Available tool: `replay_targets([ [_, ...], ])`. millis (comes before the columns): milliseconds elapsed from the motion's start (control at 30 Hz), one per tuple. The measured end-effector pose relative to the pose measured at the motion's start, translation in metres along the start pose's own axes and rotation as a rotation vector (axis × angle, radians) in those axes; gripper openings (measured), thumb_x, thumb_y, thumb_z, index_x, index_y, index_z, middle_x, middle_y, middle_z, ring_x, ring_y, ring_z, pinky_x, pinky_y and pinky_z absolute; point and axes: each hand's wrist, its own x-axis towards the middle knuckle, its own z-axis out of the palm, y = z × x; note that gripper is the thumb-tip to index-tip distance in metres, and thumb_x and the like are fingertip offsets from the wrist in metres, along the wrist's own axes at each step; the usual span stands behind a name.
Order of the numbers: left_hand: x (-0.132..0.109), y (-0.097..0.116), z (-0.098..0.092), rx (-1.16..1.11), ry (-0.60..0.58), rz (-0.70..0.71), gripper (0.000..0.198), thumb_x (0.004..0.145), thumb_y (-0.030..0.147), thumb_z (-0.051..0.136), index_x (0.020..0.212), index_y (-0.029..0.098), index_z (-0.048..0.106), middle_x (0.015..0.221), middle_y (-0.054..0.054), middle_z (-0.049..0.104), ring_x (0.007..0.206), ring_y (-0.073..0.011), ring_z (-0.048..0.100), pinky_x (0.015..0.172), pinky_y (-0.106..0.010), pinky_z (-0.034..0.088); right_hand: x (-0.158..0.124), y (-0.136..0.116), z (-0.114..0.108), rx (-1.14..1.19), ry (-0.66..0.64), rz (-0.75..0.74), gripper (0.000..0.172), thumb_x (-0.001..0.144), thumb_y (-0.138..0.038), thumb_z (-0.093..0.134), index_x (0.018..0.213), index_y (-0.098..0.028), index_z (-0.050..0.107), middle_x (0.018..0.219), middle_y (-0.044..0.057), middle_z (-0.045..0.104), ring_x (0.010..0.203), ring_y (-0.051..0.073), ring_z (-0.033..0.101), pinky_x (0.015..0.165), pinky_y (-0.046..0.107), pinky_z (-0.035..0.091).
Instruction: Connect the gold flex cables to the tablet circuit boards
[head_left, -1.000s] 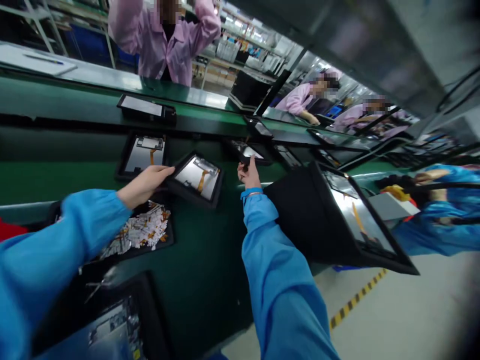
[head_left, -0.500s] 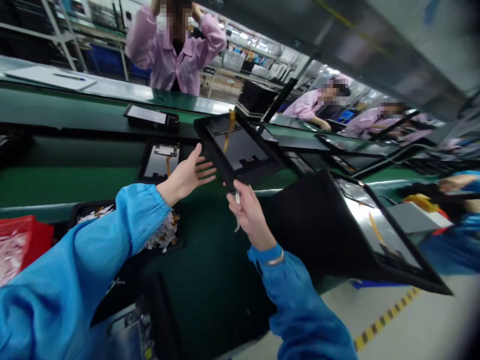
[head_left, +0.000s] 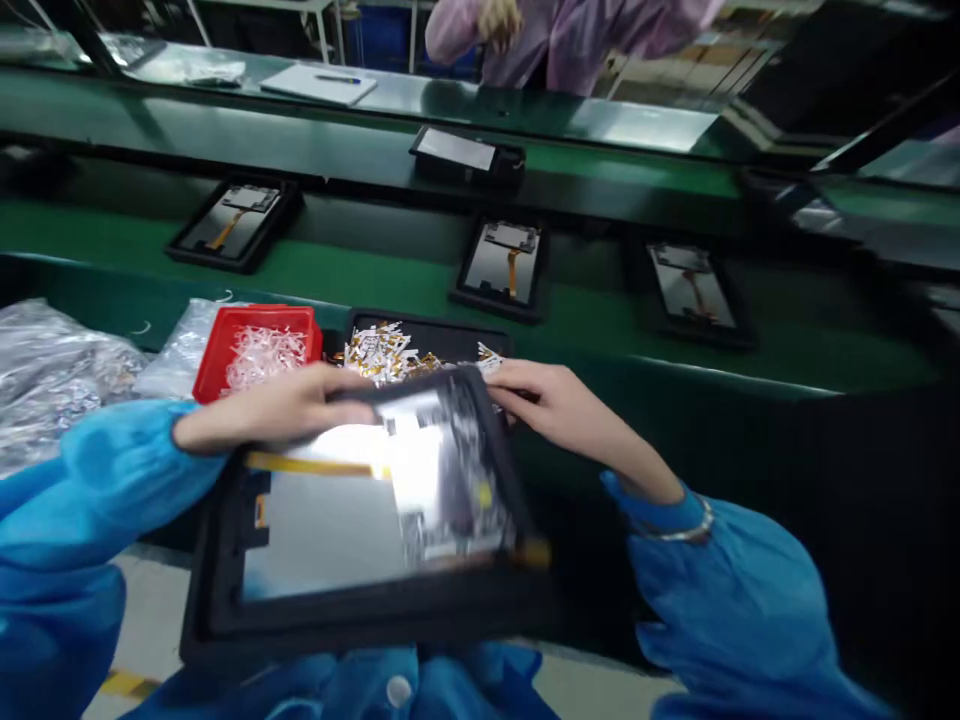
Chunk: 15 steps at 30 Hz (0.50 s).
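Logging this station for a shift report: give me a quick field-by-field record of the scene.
Left hand: gripping the upper edge of the black rubber tray
Right hand: gripping its upper right corner
Things: silver display panel with orange flex cable, lying in the tray
Rest: red plastic bin of white shreds; black scrap tray of gold-and-white scraps; green conveyor belt; co-worker in pink smock

Red plastic bin point(head_left: 255, 352) of white shredded scraps, just beside crumpled silver foil bags point(head_left: 52, 385); black-framed display panels point(head_left: 502, 270) spaced along green conveyor belt point(head_left: 375, 275); co-worker in pink smock point(head_left: 570, 40) beyond far bench.
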Motion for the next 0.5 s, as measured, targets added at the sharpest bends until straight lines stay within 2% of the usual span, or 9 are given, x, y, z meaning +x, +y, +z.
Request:
replay_targets([
  [67, -0.007, -0.014, 0.016, 0.174, -0.191, 0.097, 0.035, 0.062, 0.046, 0.088, 0.078, 0.019, 0.072, 0.057, 0.004, 0.061, 0.051, -0.0121, 0.056, 0.048, -0.019, 0.039, 0.025, -0.006, 0.008, -0.059, 0.051, 0.027, 0.017, 0.089, -0.031, 0.062, 0.084, -0.019, 0.074, 0.083, 0.005, 0.066, 0.072, 0.015, 0.059, 0.069, 0.029, 0.043],
  [133, -0.011, -0.025, 0.033, 0.331, -0.251, 0.205, 0.034, 0.076, 0.051, 0.078, 0.086, 0.019, 0.069, 0.059, 0.003, 0.057, 0.051, -0.0119, 0.051, 0.051, -0.021, 0.038, 0.049, -0.007, 0.015, -0.120, 0.116, 0.078, 0.006, 0.082, -0.021, 0.069, 0.078, -0.018, 0.072, 0.081, 0.004, 0.065, 0.073, 0.015, 0.056, 0.068, 0.028, 0.039],
  [233, -0.016, -0.033, 0.046, 0.514, -0.171, 0.361, 0.032, 0.095, 0.047, 0.055, 0.092, 0.018, 0.066, 0.089, -0.008, 0.063, 0.078, -0.0193, 0.057, 0.072, -0.030, 0.046, 0.075, 0.001, 0.023, -0.128, 0.122, 0.168, 0.009, 0.077, -0.017, 0.072, 0.069, -0.016, 0.069, 0.072, 0.004, 0.064, 0.066, 0.014, 0.053, 0.061, 0.028, 0.034],
  [300, -0.017, -0.033, 0.045, 0.596, -0.115, 0.449, 0.032, 0.100, 0.039, 0.045, 0.092, 0.017, 0.066, 0.105, -0.013, 0.060, 0.093, -0.0238, 0.055, 0.084, -0.038, 0.045, 0.083, 0.006, 0.025, -0.107, 0.065, 0.215, 0.015, 0.072, -0.020, 0.078, 0.062, -0.016, 0.068, 0.062, 0.002, 0.062, 0.058, 0.012, 0.051, 0.056, 0.027, 0.032],
  [400, -0.013, -0.029, 0.036, 0.652, -0.074, 0.542, 0.029, 0.101, 0.033, 0.042, 0.095, 0.017, 0.065, 0.102, -0.011, 0.057, 0.092, -0.0222, 0.052, 0.084, -0.038, 0.044, 0.085, 0.009, 0.024, -0.068, -0.002, 0.253, 0.015, 0.070, -0.020, 0.080, 0.060, -0.017, 0.069, 0.051, -0.001, 0.057, 0.048, 0.010, 0.046, 0.052, 0.027, 0.030],
  [500, 0.001, -0.024, 0.027, 0.640, -0.036, 0.583, 0.027, 0.101, 0.031, 0.043, 0.094, 0.016, 0.064, 0.096, -0.008, 0.056, 0.087, -0.0195, 0.051, 0.079, -0.034, 0.043, 0.078, 0.005, 0.019, -0.038, 0.036, 0.255, 0.011, 0.074, -0.019, 0.076, 0.065, -0.016, 0.071, 0.056, -0.001, 0.060, 0.049, 0.009, 0.045, 0.053, 0.027, 0.032],
])
